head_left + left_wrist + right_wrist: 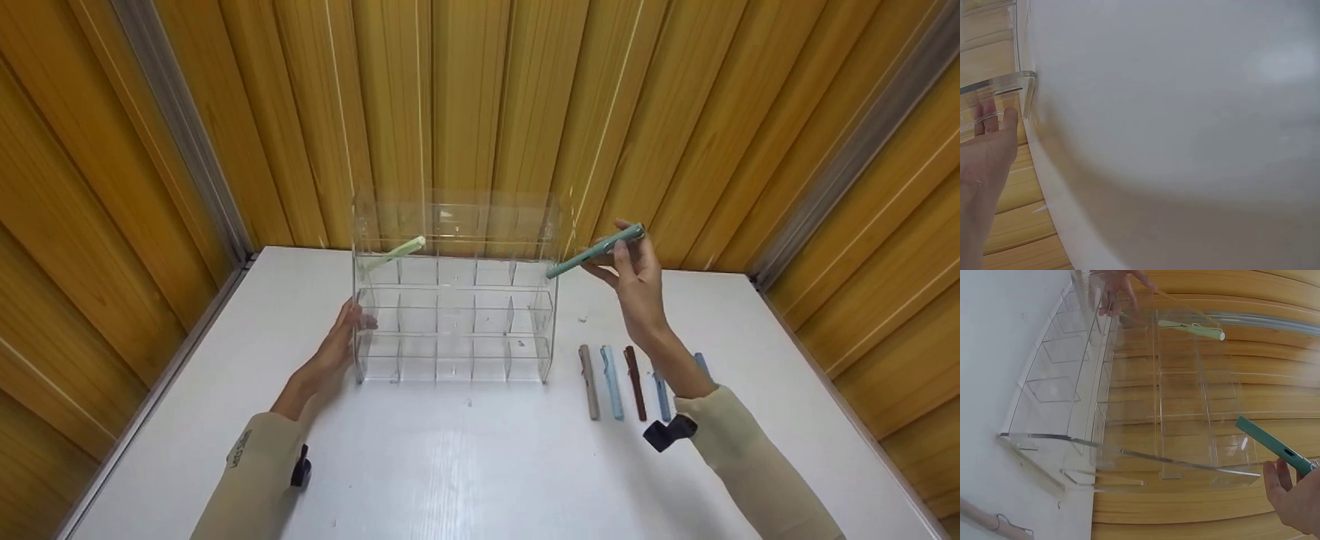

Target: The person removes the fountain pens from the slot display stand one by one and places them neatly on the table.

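A clear acrylic pen organizer [455, 322] with three tiers of compartments stands upright on the table. My left hand [346, 330] holds its left side low down; in the left wrist view the fingers [991, 115] show partly through the clear plastic. A light green pen [397, 253] leans in the top tier's far-left compartment. My right hand [637, 289] pinches a teal pen [596, 251] between thumb and fingers. That pen is tilted, its lower end close to the organizer's top right side. In the right wrist view the teal pen [1272, 443] points towards the organizer.
On the white table [450, 465], right of the organizer, lie a grey-beige pen [590, 382], a light blue pen [612, 382], a dark red pen [636, 382] and blue pens [661, 394] partly behind the right forearm. Wood-patterned walls [465, 112] enclose the back and sides.
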{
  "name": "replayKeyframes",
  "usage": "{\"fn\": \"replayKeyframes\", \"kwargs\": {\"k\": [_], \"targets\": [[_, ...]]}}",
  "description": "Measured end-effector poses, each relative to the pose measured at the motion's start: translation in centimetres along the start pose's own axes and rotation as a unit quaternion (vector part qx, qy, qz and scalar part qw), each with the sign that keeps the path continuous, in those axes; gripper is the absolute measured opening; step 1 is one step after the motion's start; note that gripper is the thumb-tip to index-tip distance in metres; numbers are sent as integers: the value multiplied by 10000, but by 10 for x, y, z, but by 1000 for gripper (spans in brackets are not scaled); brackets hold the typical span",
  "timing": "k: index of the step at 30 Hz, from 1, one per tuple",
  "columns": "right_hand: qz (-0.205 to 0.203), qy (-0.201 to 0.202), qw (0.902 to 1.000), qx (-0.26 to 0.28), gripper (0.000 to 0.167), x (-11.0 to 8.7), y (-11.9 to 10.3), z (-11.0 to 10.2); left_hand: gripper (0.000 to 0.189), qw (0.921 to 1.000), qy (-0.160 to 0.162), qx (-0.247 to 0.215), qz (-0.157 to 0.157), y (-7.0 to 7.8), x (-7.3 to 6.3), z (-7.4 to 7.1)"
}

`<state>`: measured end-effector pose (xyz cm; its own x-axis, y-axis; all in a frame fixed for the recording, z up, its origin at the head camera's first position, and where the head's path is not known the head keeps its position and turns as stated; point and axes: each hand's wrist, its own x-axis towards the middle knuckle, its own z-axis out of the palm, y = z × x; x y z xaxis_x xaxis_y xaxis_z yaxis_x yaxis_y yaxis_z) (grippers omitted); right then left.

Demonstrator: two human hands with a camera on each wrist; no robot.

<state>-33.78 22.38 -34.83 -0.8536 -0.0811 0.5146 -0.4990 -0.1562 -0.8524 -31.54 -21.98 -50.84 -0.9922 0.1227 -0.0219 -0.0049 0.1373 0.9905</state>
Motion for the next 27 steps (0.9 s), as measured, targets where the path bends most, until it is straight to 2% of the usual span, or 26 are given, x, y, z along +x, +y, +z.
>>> {"fn": "replayKeyframes", "kwargs": {"k": [5, 10, 18, 23, 27], "targets": [[160, 315, 9990, -271, 37, -1, 0, -28, 80, 9999, -111, 86, -48, -2, 0, -1], [583, 614, 9935, -759, 36, -5, 0, -54, 79, 9999, -101, 80, -54, -3, -1, -2], [1534, 1178, 9749, -1101, 31, -14, 3, -92, 76, 10000, -61, -30, 42, 0, -1, -2], [1849, 1364, 9634, -1384, 35, -18, 10, -111, 75, 10000, -31, -52, 26, 1, -1, -1], [2109, 1351, 9550, -1586, 36, -22, 17, -127, 75, 10000, -20, -85, 40, 1, -1, 0]]}}
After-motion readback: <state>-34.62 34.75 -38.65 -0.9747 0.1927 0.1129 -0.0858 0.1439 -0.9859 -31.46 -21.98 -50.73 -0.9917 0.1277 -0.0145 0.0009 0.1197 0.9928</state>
